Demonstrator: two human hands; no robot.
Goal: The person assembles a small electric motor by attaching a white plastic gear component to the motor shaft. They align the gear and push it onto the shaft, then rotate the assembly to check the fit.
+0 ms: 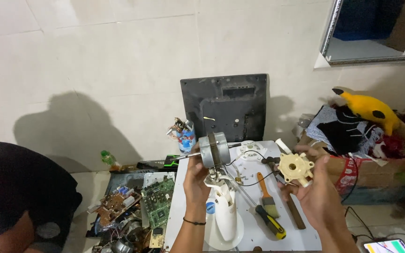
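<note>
My left hand point(196, 178) is raised over a small white table point(180, 206) and grips a round grey fan motor point(213, 149) with a shaft sticking out to the left and wires trailing right. Below the motor stands a white plastic fan neck piece point(225, 213). My right hand point(311, 189) holds a cream plastic gear housing point(296, 168) up at the right. On the table between the hands lie a paint brush point(267, 199) and a yellow-and-black handled screwdriver point(270, 221).
A dark flat panel point(224, 107) leans on the tiled wall behind the table. Circuit boards point(157, 201) and parts lie on the floor at left, next to another person's dark head point(19, 192). A cardboard box with clothes and a yellow plush toy point(369, 108) stands right.
</note>
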